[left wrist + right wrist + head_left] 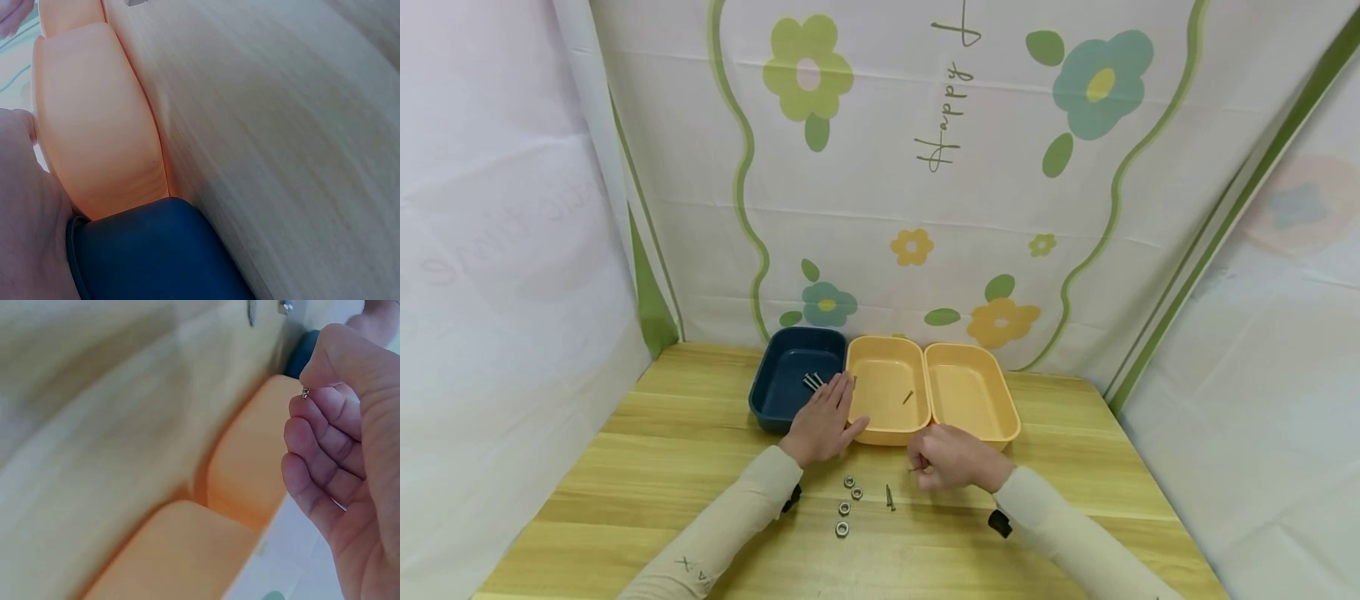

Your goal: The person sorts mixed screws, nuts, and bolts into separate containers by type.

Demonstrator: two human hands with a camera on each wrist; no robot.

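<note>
My right hand (pixel 951 457) pinches a small screw (pixel 305 393) between thumb and index finger, just in front of the yellow boxes; only its tip shows. My left hand (pixel 822 423), fingers straight, lies over the adjoining rims of the dark blue box (pixel 767 417) and the middle yellow box (pixel 887 437). Several screws (pixel 812 381) lie in the blue box, partly hidden by the left fingers. Inside the middle yellow box is a thin screw (pixel 908 397). Between the forearms, small screws (pixel 889 497) lie on the table beside several hex nuts (pixel 845 508).
A second yellow box (pixel 973 400) stands at the right end of the row, touching the middle one. The wooden table (pixel 647 475) reaches back to a flowered cloth (pixel 865 192) hanging behind the boxes. White cloth walls flank both sides.
</note>
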